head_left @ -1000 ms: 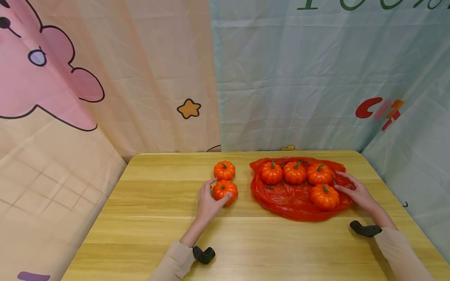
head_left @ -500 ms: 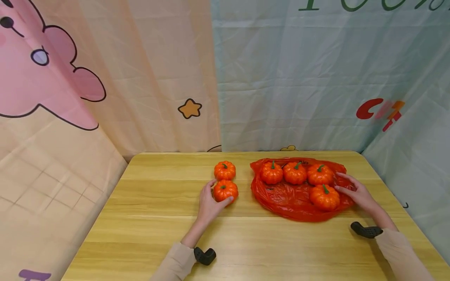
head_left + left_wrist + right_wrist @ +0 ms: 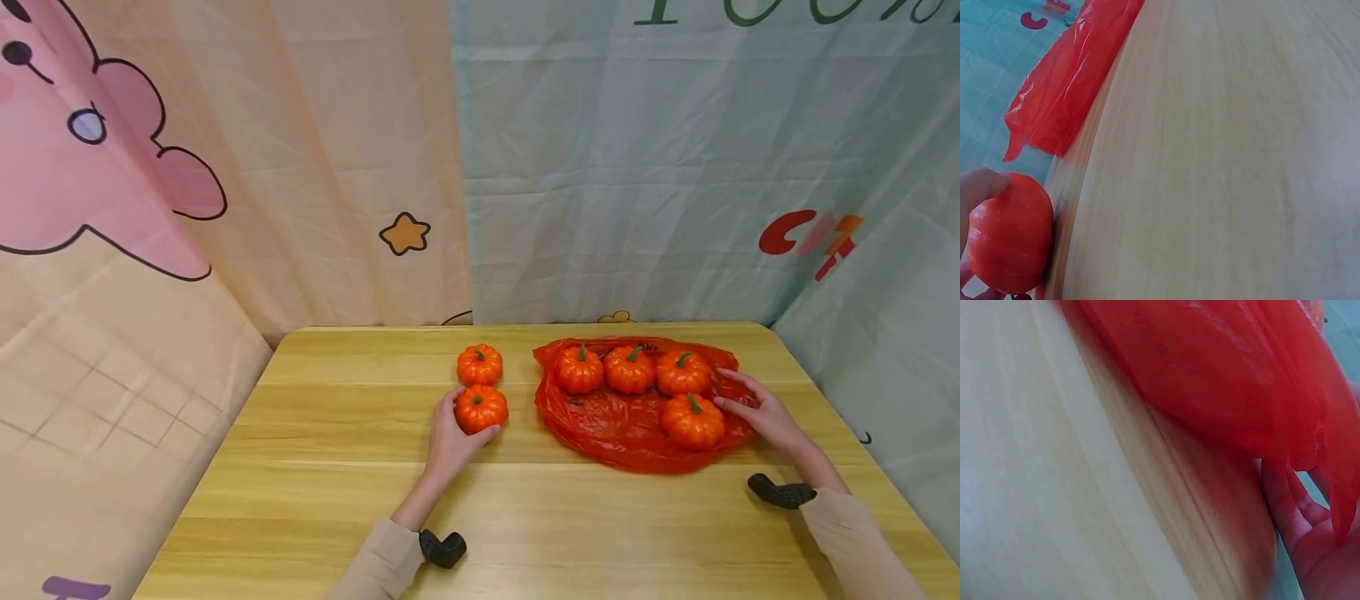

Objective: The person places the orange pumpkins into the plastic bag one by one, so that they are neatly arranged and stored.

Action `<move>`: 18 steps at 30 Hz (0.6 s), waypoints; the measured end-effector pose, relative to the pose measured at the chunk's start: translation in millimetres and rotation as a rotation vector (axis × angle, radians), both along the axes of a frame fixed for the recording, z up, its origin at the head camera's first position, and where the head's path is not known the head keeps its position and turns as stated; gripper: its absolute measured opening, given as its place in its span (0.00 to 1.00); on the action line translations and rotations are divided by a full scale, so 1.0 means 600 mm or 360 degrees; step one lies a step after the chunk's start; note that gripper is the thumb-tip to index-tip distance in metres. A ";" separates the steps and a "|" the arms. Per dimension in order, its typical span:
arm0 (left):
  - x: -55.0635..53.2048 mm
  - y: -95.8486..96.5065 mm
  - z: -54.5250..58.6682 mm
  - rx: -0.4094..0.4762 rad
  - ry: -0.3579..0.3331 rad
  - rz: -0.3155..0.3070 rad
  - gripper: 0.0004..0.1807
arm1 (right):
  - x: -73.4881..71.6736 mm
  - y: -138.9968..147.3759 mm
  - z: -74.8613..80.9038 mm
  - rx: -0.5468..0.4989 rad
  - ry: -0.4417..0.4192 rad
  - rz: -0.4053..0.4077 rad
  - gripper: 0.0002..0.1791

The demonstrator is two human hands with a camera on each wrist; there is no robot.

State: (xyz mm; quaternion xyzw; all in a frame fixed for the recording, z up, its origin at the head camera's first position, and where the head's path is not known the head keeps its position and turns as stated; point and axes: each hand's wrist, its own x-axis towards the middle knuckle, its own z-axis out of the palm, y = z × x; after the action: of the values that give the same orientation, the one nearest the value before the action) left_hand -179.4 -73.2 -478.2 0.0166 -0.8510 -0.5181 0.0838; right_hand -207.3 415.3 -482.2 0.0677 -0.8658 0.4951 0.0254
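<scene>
While the left hand (image 3: 447, 442) grips 1 pumpkin (image 3: 482, 409) on the tabletop (image 3: 600, 529), the right hand (image 3: 768, 418) touches the red bag (image 3: 611, 429) under 4 other pumpkins (image 3: 630, 372); whether its grip is clenched, I cannot tell.

Orange pumpkins (image 3: 482, 408): 6 (4 upon the red plastic bag (image 3: 607, 425), 2 to its left). Green stems (image 3: 694, 403): 6, 1 to each pumpkin. Red plastic bag: 1. Left hand (image 3: 450, 440): 1; right hand (image 3: 768, 417): 1; hands in all: 2. Beige sleeves (image 3: 855, 537): 2, 1 left and 1 right. Black wrist pieces (image 3: 782, 492): 2, 1 per side. Wooden surface (image 3: 570, 533): 1. Orange star (image 3: 405, 234) on the backdrop (image 3: 360, 108): 1. Pink cartoon figure (image 3: 75, 183), partly shown: 1.
</scene>
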 end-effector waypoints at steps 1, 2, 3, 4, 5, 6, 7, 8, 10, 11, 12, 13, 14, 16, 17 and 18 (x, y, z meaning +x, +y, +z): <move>0.000 0.000 -0.001 0.0004 0.0001 0.0002 0.44 | 0.000 0.000 0.000 -0.0007 0.0004 0.0002 0.29; 0.000 0.001 -0.001 0.0010 0.0000 0.0004 0.44 | 0.000 0.000 0.000 -0.0011 0.0006 0.0002 0.29; 0.001 0.001 -0.001 0.0019 -0.0002 0.0007 0.44 | 0.001 -0.001 0.000 -0.0009 0.0007 0.0003 0.29; 0.001 0.001 -0.001 0.0026 -0.0002 0.0010 0.44 | 0.001 -0.001 0.001 -0.0009 0.0006 0.0003 0.30; 0.001 0.001 -0.001 0.0029 0.0001 0.0015 0.44 | 0.000 -0.002 0.001 -0.0010 0.0005 0.0004 0.30; 0.002 0.001 -0.001 0.0033 0.0002 0.0020 0.44 | 0.000 -0.002 0.001 -0.0010 0.0005 0.0005 0.30; 0.002 0.002 0.000 0.0040 0.0005 0.0024 0.44 | 0.000 -0.002 0.001 -0.0007 0.0006 0.0005 0.30; 0.002 0.002 0.000 0.0041 0.0009 0.0028 0.44 | 0.000 -0.002 0.002 -0.0008 0.0006 0.0005 0.30; 0.003 0.003 0.000 0.0037 0.0017 0.0035 0.44 | 0.001 -0.002 0.001 -0.0007 0.0011 0.0005 0.30; 0.002 0.003 0.000 0.0034 0.0021 0.0036 0.44 | 0.001 -0.002 0.001 -0.0008 0.0012 0.0005 0.30; 0.002 0.004 0.000 0.0041 0.0019 0.0038 0.44 | 0.002 -0.002 0.001 -0.0005 0.0013 0.0006 0.30; 0.002 0.004 -0.001 0.0044 0.0018 0.0039 0.44 | 0.002 -0.002 0.001 -0.0006 0.0013 0.0007 0.30; 0.002 0.005 -0.001 0.0043 0.0016 0.0041 0.44 | 0.003 -0.002 0.001 -0.0006 0.0010 0.0008 0.30; 0.003 0.005 -0.001 0.0047 0.0013 0.0047 0.44 | 0.003 -0.001 0.000 -0.0001 0.0007 0.0010 0.30; 0.003 0.006 -0.002 0.0046 0.0012 0.0051 0.44 | 0.003 -0.001 0.000 -0.0002 0.0004 0.0011 0.30; 0.003 0.006 -0.001 0.0049 0.0009 0.0057 0.44 | 0.003 -0.001 0.000 -0.0003 0.0003 0.0014 0.30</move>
State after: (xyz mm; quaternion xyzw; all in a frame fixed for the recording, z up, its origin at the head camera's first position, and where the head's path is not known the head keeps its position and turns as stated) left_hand -177.4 -69.5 -478.9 0.0316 -0.8423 -0.5296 0.0952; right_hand -205.5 414.5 -481.9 0.0718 -0.8650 0.4960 0.0240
